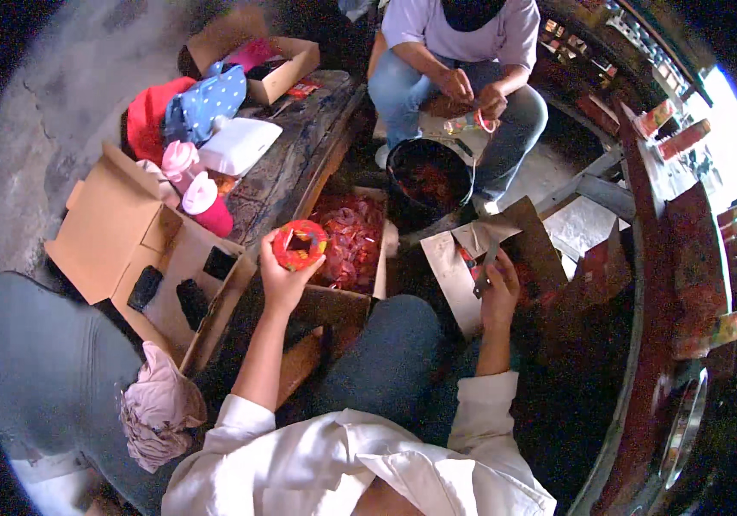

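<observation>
My left hand (282, 282) is raised near the middle, its fingers closed around a red ring (315, 232) with coloured print and a round hole. Just beyond it stands a cardboard box (317, 301) filled with shiny red pieces (351, 245). On the right, my right hand (499, 297) grips a narrow, flat, dark tool (485, 268), perhaps a blade; its exact kind is unclear. The tool is in front of an opened cardboard box (450, 279) with a few red bits showing inside.
Across from me a seated person (459, 86) handles a small ring above a black bucket (429, 181). A wooden bench (308, 120) bears pink tumblers (201, 193), a white container (241, 144) and cloths. An open carton (110, 232) with black objects lies left; a wooden rack (639, 284) stands right.
</observation>
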